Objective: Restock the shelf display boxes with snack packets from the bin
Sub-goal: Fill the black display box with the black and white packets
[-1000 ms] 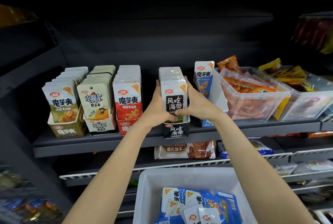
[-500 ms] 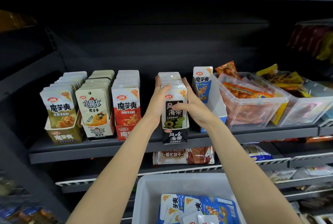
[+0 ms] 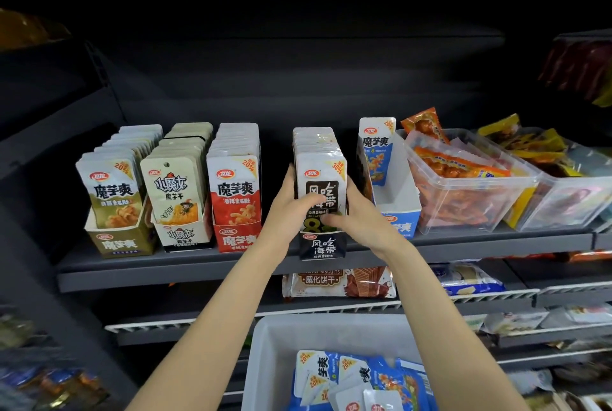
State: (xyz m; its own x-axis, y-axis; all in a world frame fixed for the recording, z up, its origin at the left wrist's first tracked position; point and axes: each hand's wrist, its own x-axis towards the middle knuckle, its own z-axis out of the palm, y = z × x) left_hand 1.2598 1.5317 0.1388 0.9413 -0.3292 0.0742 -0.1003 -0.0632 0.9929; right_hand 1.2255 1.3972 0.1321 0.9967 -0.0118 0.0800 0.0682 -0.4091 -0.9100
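Note:
A black display box (image 3: 323,246) of black-and-white seaweed packets (image 3: 319,175) stands at the front edge of the dark shelf (image 3: 165,273). My left hand (image 3: 286,208) grips the packet stack from the left, thumb across the front packet. My right hand (image 3: 356,212) grips it from the right, thumb also on the front. Next to it on the right is a blue-and-white display box (image 3: 397,208) holding only a few blue packets (image 3: 376,149) at its back. Below, a white bin (image 3: 271,361) holds several blue packets (image 3: 364,381).
Three full display boxes stand to the left: olive (image 3: 116,240), white-black (image 3: 180,235), red (image 3: 235,238). Clear tubs (image 3: 463,185) of orange and yellow snacks sit on the right. A wafer biscuit pack (image 3: 337,281) lies on the shelf below.
Both hands have slid down the sides of the seaweed stack, and their thumbs now meet lower on the front packet. The stack sits lower in its box.

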